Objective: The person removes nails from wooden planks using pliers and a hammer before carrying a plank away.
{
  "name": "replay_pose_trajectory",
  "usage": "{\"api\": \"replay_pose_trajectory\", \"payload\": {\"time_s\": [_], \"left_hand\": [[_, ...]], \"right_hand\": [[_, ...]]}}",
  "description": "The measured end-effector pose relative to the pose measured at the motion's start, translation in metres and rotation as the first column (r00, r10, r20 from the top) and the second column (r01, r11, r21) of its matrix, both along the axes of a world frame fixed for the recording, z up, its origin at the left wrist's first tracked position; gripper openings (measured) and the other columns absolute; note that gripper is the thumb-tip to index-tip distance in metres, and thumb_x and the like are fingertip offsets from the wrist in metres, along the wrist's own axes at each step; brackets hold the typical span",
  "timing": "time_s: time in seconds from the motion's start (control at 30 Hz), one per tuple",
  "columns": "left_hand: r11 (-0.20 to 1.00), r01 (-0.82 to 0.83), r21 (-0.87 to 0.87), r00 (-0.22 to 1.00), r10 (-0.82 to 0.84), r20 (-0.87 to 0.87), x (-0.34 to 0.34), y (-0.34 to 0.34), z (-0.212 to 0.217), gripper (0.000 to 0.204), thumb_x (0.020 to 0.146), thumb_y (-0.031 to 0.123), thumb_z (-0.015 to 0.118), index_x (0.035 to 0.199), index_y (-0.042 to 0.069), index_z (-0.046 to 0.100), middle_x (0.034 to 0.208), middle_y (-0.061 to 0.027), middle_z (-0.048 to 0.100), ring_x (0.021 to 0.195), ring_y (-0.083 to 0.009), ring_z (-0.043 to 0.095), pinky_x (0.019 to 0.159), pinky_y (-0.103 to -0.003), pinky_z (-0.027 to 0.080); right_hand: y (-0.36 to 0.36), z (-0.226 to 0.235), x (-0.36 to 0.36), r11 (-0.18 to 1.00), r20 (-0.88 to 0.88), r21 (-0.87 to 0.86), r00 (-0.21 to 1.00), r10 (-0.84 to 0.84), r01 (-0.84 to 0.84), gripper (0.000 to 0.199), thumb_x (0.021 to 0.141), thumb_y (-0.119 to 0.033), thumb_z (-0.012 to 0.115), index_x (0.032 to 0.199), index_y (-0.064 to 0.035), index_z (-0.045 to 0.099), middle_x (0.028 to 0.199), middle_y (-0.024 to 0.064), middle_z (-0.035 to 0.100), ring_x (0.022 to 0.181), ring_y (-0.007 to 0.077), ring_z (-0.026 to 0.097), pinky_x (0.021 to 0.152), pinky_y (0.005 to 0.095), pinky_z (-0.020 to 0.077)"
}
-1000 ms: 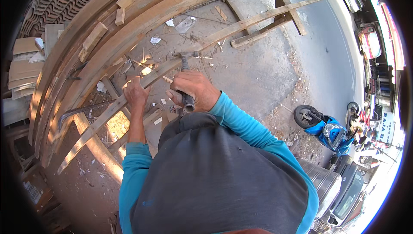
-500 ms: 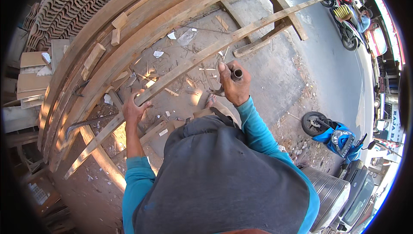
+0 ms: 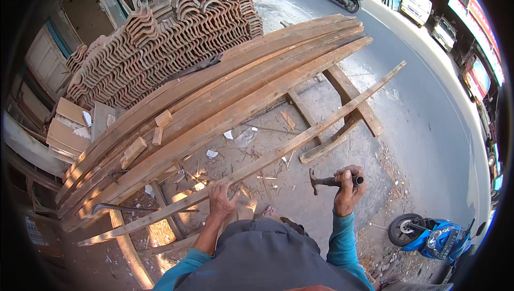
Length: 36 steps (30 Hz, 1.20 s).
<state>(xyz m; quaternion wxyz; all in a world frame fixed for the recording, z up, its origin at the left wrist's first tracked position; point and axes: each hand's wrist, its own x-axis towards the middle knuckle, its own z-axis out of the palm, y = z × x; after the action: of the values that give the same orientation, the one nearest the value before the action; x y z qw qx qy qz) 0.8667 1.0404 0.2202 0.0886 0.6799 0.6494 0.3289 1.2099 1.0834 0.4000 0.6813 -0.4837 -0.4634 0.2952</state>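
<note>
A long, thin wooden batten (image 3: 292,144) runs diagonally from the lower left to the upper right. My left hand (image 3: 220,201) grips it left of centre, with the fingers over its far edge. In my right hand (image 3: 349,188) is a hammer (image 3: 323,182). Its metal head points left, and the hollow, tube-like end of its handle sticks out past my fist on the right. The hammer is held in the air, apart from the batten. Toward its far end, the batten lies across a short timber support (image 3: 353,98).
Several thick wooden beams (image 3: 241,96) lie side by side beyond the batten, with small offcuts (image 3: 134,152) and a crowbar (image 3: 115,207) on or near them. Behind stand stacked roof tiles (image 3: 171,50). A blue motorbike (image 3: 428,237) is parked at right, beside the road (image 3: 423,87).
My view has tilted up, showing more of the beams, tiles and road. The hammer has turned so its head shows in side view. The rider's motorbike has moved along the road.
</note>
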Motion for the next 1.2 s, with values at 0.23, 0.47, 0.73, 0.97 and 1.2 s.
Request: {"api": "replay_pose_trajectory", "payload": {"time_s": [0.23,0.47,0.73,0.97,1.2], "left_hand": [[1.0,0.009,-0.016,1.0,-0.009,0.009,0.03,0.037,0.009,0.051,0.076,0.02,0.079,0.12,0.001,0.061,0.118,-0.0185,0.062,0.115,-0.0378,0.057,0.1,-0.048,0.044],[0.996,0.0,-0.091,1.0,-0.001,-0.015,0.039,0.089,0.007,0.058,0.077,0.025,0.08,0.127,0.004,0.059,0.123,-0.0184,0.061,0.116,-0.0377,0.056,0.099,-0.049,0.043],[0.943,0.064,-0.328,0.996,-0.082,-0.04,0.043,0.123,0.001,0.067,0.076,0.033,0.082,0.131,0.003,0.058,0.125,-0.0195,0.061,0.12,-0.0374,0.055,0.103,-0.047,0.043],[0.658,0.246,-0.712,0.968,-0.197,0.153,0.039,0.164,-0.007,0.072,0.077,0.043,0.081,0.132,0.004,0.056,0.122,-0.0242,0.063,0.114,-0.0423,0.06,0.097,-0.048,0.048],[0.638,0.285,-0.715,0.958,-0.178,0.224,0.038,0.154,-0.023,0.068,0.08,0.043,0.078,0.132,0.005,0.056,0.123,-0.0253,0.063,0.118,-0.0433,0.059,0.098,-0.049,0.048]], "right_hand": [[0.059,0.013,-0.021,0.951,-0.059,0.307,0.997,0.053,-0.032,0.025,0.1,-0.024,0.052,0.09,-0.0003,0.052,0.073,0.0067,0.051,0.062,0.0132,0.047,0.062,0.0301,0.0458],[0.121,-0.052,-0.023,0.975,0.195,-0.17,0.965,0.174,-0.141,0.028,0.101,-0.022,0.063,0.082,-0.003,0.057,0.066,0.0012,0.056,0.06,0.0086,0.052,0.055,0.0254,0.0428],[0.144,-0.003,0.0,0.981,0.099,-0.139,0.984,0.149,-0.135,0.028,0.102,-0.024,0.058,0.087,-0.0002,0.056,0.067,0.0039,0.053,0.059,0.0123,0.052,0.054,0.0286,0.0449],[0.223,0.033,-0.002,0.996,0.009,0.052,0.997,0.075,-0.075,0.034,0.106,-0.028,0.049,0.088,0.001,0.052,0.071,0.0065,0.05,0.063,0.0159,0.052,0.059,0.0306,0.047],[0.261,0.002,-0.015,0.979,-0.022,-0.057,0.98,0.197,-0.198,0.044,0.106,-0.04,0.052,0.084,-0.0011,0.052,0.067,0.0039,0.044,0.061,0.0149,0.047,0.057,0.0294,0.0426]]}}
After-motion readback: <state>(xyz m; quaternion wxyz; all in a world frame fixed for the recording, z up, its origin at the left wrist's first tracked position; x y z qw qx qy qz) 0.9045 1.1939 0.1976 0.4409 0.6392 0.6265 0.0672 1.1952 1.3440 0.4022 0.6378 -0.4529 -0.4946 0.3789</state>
